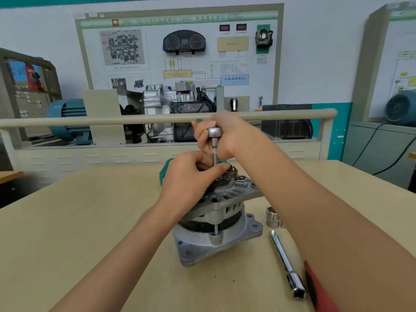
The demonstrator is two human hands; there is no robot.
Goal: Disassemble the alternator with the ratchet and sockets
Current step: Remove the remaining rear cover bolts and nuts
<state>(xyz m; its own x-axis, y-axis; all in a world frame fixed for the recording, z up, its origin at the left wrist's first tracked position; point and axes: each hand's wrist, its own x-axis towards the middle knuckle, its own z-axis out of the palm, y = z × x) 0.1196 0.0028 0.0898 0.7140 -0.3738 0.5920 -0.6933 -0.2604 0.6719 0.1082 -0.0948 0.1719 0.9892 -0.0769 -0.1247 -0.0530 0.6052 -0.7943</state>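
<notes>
Right hand (pixel 221 134) of mine is wrapped around the ratchet (pixel 215 134) head, its extension standing upright over the top of the alternator (pixel 219 219). My left hand (pixel 191 176) pinches the shaft's lower end at the rear housing. I see the alternator at the table's (pixel 78 221) centre, a socket (pixel 272 217) and an extension bar (pixel 287 264) lying just right of it.

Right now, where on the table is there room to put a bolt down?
The tabletop left of the alternator is bare to its edge. The right side is crowded: a socket, an extension bar and a red-handled tool lie there, under the right forearm.
</notes>
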